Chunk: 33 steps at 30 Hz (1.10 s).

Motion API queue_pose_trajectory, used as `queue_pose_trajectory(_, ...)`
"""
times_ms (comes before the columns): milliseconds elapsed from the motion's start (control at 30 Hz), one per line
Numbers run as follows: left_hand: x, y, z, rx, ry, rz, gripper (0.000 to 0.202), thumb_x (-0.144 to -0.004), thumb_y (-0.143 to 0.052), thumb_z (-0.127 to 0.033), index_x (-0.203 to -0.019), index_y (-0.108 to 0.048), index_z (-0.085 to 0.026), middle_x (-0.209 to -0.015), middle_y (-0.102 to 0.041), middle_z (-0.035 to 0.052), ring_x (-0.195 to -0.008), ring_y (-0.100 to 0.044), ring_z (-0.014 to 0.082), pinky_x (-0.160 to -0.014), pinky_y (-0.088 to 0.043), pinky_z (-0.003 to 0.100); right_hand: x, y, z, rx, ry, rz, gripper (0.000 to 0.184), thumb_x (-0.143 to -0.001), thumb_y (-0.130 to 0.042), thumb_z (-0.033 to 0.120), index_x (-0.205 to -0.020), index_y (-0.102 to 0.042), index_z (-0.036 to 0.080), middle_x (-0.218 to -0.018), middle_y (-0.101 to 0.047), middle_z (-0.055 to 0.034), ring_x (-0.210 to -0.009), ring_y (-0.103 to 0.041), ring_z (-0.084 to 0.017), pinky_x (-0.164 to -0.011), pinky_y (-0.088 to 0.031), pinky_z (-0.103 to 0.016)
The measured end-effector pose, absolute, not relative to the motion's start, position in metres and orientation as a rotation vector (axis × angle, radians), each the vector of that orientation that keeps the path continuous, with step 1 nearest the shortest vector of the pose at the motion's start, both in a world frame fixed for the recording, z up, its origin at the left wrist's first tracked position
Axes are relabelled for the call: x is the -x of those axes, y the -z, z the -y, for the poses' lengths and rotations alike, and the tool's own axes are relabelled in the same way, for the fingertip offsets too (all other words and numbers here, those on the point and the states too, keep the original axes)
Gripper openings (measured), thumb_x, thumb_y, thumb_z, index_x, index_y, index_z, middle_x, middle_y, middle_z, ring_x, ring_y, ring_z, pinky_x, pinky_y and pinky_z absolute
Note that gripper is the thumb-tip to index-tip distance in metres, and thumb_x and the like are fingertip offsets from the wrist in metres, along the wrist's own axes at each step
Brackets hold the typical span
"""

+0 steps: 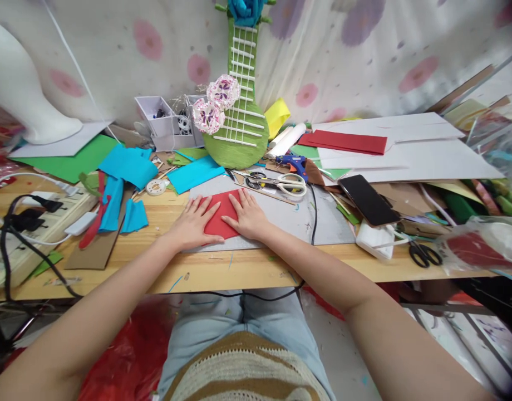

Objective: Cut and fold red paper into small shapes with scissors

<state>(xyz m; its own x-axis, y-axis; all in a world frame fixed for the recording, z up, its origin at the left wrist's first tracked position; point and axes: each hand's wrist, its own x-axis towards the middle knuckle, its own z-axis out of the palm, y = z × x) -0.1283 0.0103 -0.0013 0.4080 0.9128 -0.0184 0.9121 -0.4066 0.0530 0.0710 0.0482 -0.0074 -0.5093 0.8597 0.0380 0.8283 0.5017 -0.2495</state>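
Left hand (192, 224) and right hand (251, 216) spread wide, gripping nothing; red paper (221, 210) lies under and between them, probably pressed flat. Scissors (284, 183) beyond right hand, presumably for easy reach.

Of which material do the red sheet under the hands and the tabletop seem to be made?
Red sheet: probably matte paper, given its flat, even colour without shine.
Tabletop: wood or wood-look board, smooth, with visible grain and a knot.
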Motion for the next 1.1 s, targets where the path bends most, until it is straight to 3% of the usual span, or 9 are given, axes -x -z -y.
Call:
queue_pose_trajectory(200, 0.130, 0.002, -0.008, -2.584, -0.024, -1.692, 0.104, -0.066, -0.044, -0.080, -0.147, -0.022, -0.019, -0.154, -0.014, 0.0133, -0.141, -0.005, 0.0360, -0.112, -0.009, 0.049, -0.064, -0.004, -0.046, 1.545, -0.230, 2.607, 0.082, -0.088, -0.031, 0.062, -0.144, -0.027, 0.003, -0.151, -0.015, -0.0214, -0.141, -0.007, -0.032, -0.114, -0.008, -0.045)
queue_pose_trajectory(267, 0.129, 0.001, -0.008, -2.586, -0.028, -1.694, 0.105, -0.066, -0.044, -0.080, -0.147, -0.022, -0.017, -0.154, -0.014, 0.0137, -0.141, -0.004, 0.0356, -0.112, -0.009, 0.049, -0.053, -0.008, -0.045, 1.457, -0.159, 2.629, 0.075, -0.090, -0.034, 0.052, -0.142, -0.029, -0.003, -0.149, -0.019, -0.0227, -0.141, -0.009, -0.031, -0.115, -0.007, -0.042)
queue_pose_trajectory(367, 0.128, 0.001, -0.008, -2.563, -0.016, -1.711, 0.110, -0.066, -0.044, -0.080, -0.147, -0.020, -0.009, -0.153, -0.016, 0.0176, -0.141, -0.005, 0.0358, -0.113, -0.010, 0.047, -0.035, -0.005, -0.043, 1.203, -0.169, 2.728, 0.062, -0.092, -0.033, 0.034, -0.141, -0.031, -0.002, -0.149, -0.024, -0.0195, -0.140, -0.018, -0.027, -0.115, -0.011, -0.037)
queue_pose_trajectory(633, 0.129, 0.000, -0.008, -2.555, -0.029, -1.699, 0.104, -0.066, -0.046, -0.079, -0.147, -0.022, -0.018, -0.154, -0.013, 0.0140, -0.141, -0.004, 0.0366, -0.112, -0.009, 0.050, -0.053, 0.017, -0.061, 1.228, -0.199, 2.642, 0.076, -0.091, -0.028, 0.056, -0.141, -0.031, -0.001, -0.149, -0.025, -0.0186, -0.140, -0.019, -0.026, -0.115, -0.014, -0.041)
queue_pose_trajectory(833, 0.127, -0.001, -0.004, -2.504, 0.006, -1.744, 0.107, -0.067, -0.041, -0.081, -0.148, -0.017, -0.014, -0.154, -0.013, 0.0163, -0.140, -0.002, 0.0365, -0.113, -0.007, 0.049, -0.083, 0.014, -0.073, 1.298, -0.211, 2.680, 0.068, -0.091, -0.033, 0.041, -0.141, -0.029, -0.005, -0.149, -0.020, -0.0209, -0.141, -0.014, -0.027, -0.116, -0.013, -0.040)
queue_pose_trajectory(1100, 0.140, -0.015, 0.014, -2.367, 0.121, -1.799, 0.116, -0.069, -0.040, -0.079, -0.146, -0.005, 0.001, -0.153, -0.002, 0.0227, -0.141, 0.000, 0.0309, -0.114, -0.007, 0.041, -0.088, 0.018, -0.077, 1.284, -0.168, 2.700, 0.066, -0.091, -0.032, 0.039, -0.141, -0.029, -0.005, -0.150, -0.019, -0.0205, -0.141, -0.014, -0.028, -0.115, -0.011, -0.041)
